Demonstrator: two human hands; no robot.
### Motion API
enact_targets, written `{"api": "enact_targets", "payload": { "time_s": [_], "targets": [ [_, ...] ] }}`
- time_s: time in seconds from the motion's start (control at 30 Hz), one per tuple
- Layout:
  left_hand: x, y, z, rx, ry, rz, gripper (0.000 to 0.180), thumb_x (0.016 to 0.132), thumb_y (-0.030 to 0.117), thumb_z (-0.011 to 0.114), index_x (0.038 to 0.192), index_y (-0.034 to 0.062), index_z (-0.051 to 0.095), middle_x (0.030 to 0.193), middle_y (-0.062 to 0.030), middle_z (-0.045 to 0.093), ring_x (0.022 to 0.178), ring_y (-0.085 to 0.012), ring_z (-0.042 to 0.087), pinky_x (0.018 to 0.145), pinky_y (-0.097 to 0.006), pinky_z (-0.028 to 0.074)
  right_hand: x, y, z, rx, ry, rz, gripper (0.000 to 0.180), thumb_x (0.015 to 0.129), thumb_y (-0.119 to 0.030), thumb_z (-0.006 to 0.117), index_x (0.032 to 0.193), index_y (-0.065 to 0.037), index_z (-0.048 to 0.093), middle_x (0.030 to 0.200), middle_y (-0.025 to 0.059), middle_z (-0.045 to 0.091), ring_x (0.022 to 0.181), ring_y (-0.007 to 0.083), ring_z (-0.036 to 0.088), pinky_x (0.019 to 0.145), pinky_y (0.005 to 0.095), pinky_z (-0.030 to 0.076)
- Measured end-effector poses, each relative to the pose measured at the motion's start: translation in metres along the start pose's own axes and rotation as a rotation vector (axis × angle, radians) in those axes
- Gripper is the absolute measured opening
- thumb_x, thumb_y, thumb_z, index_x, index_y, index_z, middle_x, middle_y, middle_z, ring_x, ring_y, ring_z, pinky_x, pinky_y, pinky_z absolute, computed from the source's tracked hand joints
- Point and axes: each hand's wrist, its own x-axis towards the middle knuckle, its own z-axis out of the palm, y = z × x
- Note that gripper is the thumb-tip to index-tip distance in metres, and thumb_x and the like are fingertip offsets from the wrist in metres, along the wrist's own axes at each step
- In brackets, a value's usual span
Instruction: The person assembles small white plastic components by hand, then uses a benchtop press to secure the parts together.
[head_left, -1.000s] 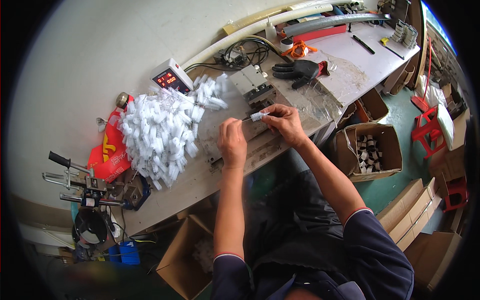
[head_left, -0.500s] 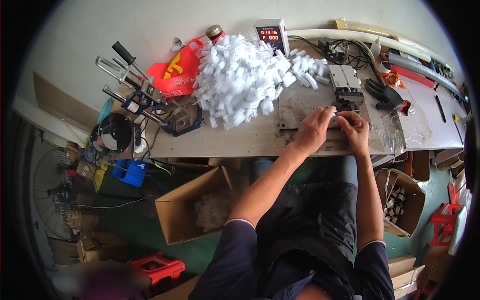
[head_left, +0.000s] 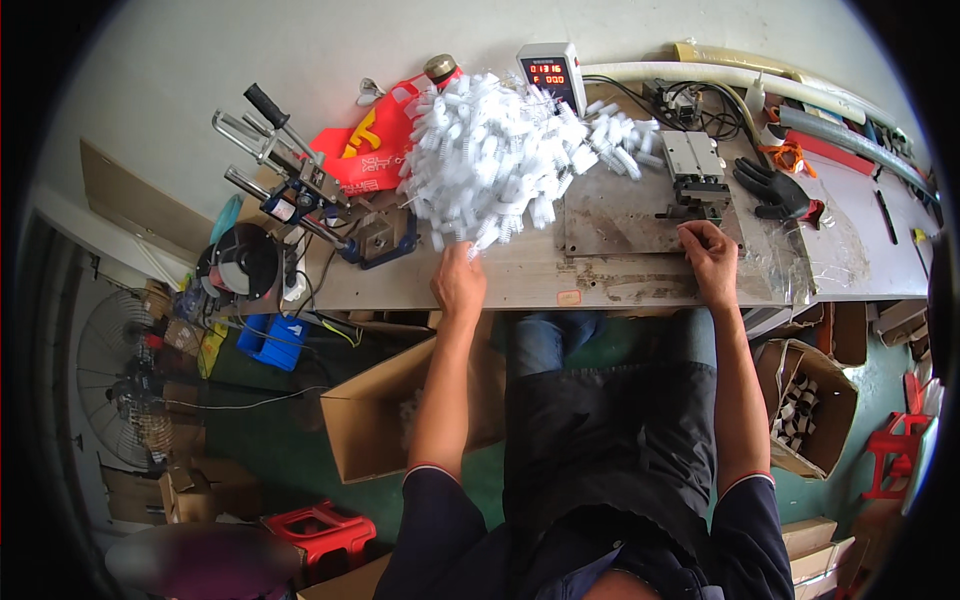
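The left hand reaches into the near edge of the heap of white plastic parts on the tabletop, its grip hidden. The right hand rests beside the small press; whether its grip is closed cannot be told.

Even, bright daylight fills the scene, with only soft shadows under the long grey workshop bench and no harsh glare. The fisheye lens bends straight edges toward a black rim, and the lower left corner is smeared into blur.
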Motion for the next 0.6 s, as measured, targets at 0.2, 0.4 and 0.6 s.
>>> {"api": "enact_targets", "payload": {
  "time_s": [0.2,0.4,0.6],
  "targets": [
    [-0.007,-0.004,-0.003,0.018,0.106,-0.07,0.017,0.09,0.012,0.071,0.105,0.0065,0.067,0.1,-0.0144,0.069,0.093,-0.0399,0.067,0.078,-0.05,0.052,-0.001,-0.002,0.002,0.009,0.012,-0.013,0.012,0.096,-0.007,0.071,0.1,0.004,0.072,0.08,-0.0021,0.065,0.074,0.0046,0.054,0.068,0.0227,0.045],
    [-0.024,0.001,-0.003,-0.024,0.205,-0.175,0.015,0.091,0.014,0.072,0.102,0.0035,0.068,0.099,-0.0179,0.071,0.089,-0.0414,0.067,0.077,-0.049,0.052,-0.002,0.0,0.003,-0.034,0.032,-0.056,0.013,0.095,-0.007,0.071,0.098,0.005,0.072,0.078,-0.0013,0.064,0.074,0.0046,0.054,0.067,0.0234,0.046],
    [-0.03,0.055,0.023,-0.707,-0.057,-0.394,0.018,0.096,0.018,0.075,0.103,0.0017,0.071,0.088,0.0016,0.068,0.08,-0.0091,0.059,0.073,-0.028,0.049,-0.006,-0.004,0.008,-0.002,0.01,-0.055,0.013,0.094,-0.008,0.071,0.098,0.005,0.072,0.079,0.0003,0.066,0.076,0.0052,0.056,0.068,0.024,0.047]
  ]
}}
